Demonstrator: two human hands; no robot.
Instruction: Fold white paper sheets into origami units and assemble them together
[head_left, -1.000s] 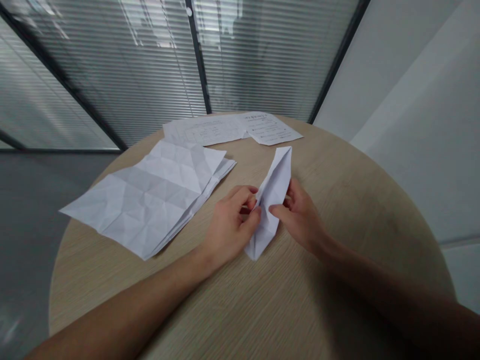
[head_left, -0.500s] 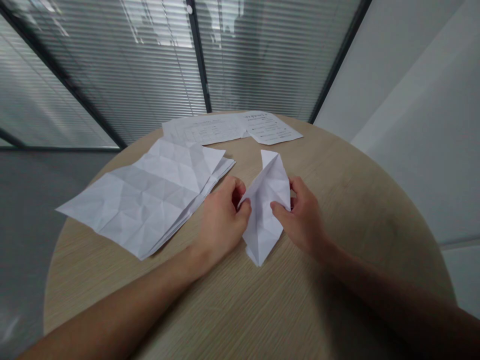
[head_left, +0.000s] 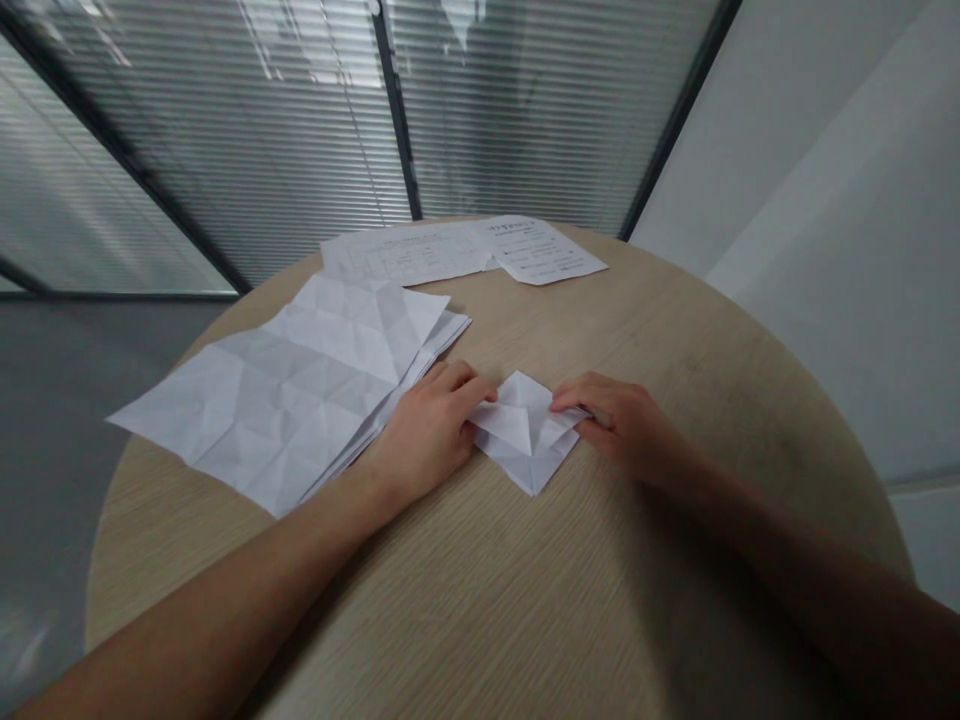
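Note:
A small white folded paper (head_left: pixel 529 428) lies low over the round table in front of me, its upper flap brought down so that it forms a squat diamond with a point toward me. My left hand (head_left: pixel 442 415) pinches its left corner, fingers on top and the thumb tucked out of sight. At the right corner, my right hand (head_left: pixel 619 415) grips the paper between thumb and fingers. Close by my left forearm rests a stack of creased white sheets (head_left: pixel 300 390), the top one covered in fold lines.
Printed sheets (head_left: pixel 450 252) with text lie at the far edge of the round wooden table (head_left: pixel 480 620). Beyond it stands a glass partition with blinds (head_left: pixel 300 130). A pale wall (head_left: pixel 847 220) rises on the right.
The paper stood tall with its upper part raised; now that part is folded down and the piece is shorter and wider. Both hands have shifted to its side corners.

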